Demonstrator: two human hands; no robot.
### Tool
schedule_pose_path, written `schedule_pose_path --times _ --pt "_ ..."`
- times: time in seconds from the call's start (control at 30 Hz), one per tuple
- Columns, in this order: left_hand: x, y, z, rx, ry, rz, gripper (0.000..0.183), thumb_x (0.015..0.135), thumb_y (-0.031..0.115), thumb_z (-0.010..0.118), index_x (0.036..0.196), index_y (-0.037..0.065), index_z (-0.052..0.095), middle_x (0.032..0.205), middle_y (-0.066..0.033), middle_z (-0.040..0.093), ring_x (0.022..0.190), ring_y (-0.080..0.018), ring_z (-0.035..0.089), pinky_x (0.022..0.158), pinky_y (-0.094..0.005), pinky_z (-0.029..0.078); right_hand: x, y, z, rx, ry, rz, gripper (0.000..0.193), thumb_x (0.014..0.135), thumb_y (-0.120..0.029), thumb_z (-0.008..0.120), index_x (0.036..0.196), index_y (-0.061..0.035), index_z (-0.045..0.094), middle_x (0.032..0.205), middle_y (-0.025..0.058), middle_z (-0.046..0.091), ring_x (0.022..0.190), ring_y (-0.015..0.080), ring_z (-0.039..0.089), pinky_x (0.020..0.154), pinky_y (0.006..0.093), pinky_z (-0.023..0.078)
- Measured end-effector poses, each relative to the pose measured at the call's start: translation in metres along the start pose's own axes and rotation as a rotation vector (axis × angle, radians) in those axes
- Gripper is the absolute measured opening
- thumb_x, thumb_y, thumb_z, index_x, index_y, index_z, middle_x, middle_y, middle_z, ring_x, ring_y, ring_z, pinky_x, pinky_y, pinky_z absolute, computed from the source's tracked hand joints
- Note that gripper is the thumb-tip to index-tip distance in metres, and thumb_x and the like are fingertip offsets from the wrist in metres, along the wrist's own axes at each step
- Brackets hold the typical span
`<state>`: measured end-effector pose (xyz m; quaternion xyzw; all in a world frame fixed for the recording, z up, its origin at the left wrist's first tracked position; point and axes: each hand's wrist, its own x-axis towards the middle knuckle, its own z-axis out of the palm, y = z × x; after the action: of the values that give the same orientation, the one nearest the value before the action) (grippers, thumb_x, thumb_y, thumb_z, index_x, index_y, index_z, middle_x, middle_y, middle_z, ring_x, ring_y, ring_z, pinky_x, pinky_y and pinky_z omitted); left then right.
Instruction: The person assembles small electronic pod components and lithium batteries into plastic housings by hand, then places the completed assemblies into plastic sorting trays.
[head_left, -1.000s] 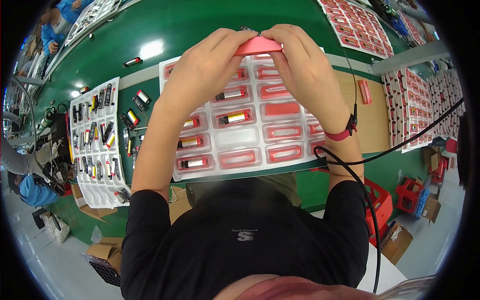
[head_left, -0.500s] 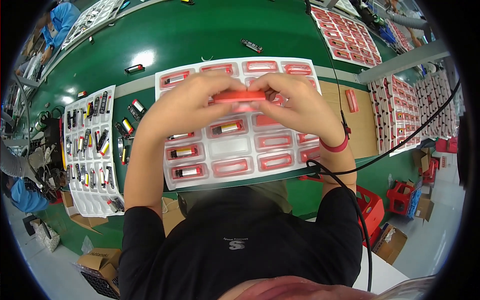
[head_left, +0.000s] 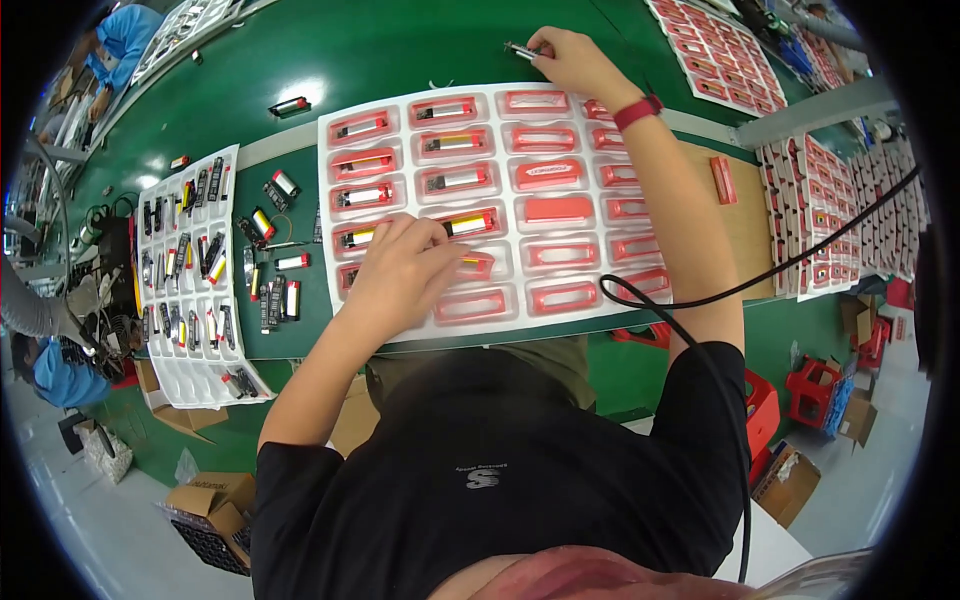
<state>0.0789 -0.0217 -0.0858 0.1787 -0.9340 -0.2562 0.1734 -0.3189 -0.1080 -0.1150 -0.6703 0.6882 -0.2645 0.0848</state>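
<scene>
pinching a battery-and-circuit-board module (head_left: 521,50) by its right end in the right hand (head_left: 575,62), beyond the white blister tray (head_left: 404,130); poking out leftward, long axis near crosswise; well apart from the left hand (head_left: 403,268), curled over a red housing (head_left: 480,267), can't tell if gripping.

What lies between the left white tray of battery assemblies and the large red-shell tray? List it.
In the head view, loose battery assemblies and a thin tool lie on the green tabletop left of the large red-shell tray.
</scene>
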Motion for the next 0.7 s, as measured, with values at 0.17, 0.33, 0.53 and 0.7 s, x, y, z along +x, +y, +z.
schedule_pose_path --times 0.17,0.33,0.53,0.7 --pt "-0.001 0.007 -0.001 -0.002 0.024 -0.005 0.027 0.082 0.015 0.076 0.109 0.010 0.073 0.106 -0.0045 0.062 0.102 -0.0262 0.058 0.088 -0.0403 0.043 -0.042 -0.073 -0.041 0.594 -0.111 0.139 0.026 0.101 -0.017 0.063 0.119 0.0008 0.069 0.087 0.0040 0.069 0.074 0.0095 0.063 0.069 0.0255 0.052" --pt "-0.014 0.027 -0.007 0.067 -0.178 0.146 0.030 0.082 0.022 0.079 0.109 0.012 0.069 0.111 -0.0041 0.063 0.106 -0.0257 0.058 0.092 -0.0408 0.043 -0.079 -0.120 -0.072 0.871 -0.103 0.062 0.025 0.107 -0.017 0.057 0.121 0.0009 0.067 0.089 0.0051 0.070 0.073 0.0080 0.063 0.067 0.0238 0.051" --pt "-0.025 0.033 0.005 0.097 -0.192 0.098 0.035 0.085 0.018 0.076 0.119 0.011 0.067 0.116 -0.0068 0.062 0.105 -0.0280 0.058 0.091 -0.0424 0.044 -0.097 -0.138 -0.091 0.993 -0.144 0.108 0.020 0.104 -0.017 0.062 0.114 -0.0011 0.068 0.089 0.0018 0.070 0.073 0.0071 0.068 0.066 0.0201 0.053" --pt "-0.014 0.039 0.003 0.181 -0.186 0.116 0.027 0.088 0.021 0.074 0.111 0.009 0.067 0.115 -0.0049 0.064 0.104 -0.0250 0.058 0.090 -0.0388 0.044 -0.096 -0.130 -0.094 1.044 -0.201 0.016 0.020 0.101 -0.014 0.065 0.115 0.0000 0.067 0.091 0.0034 0.071 0.080 0.0087 0.070 0.071 0.0216 0.057"
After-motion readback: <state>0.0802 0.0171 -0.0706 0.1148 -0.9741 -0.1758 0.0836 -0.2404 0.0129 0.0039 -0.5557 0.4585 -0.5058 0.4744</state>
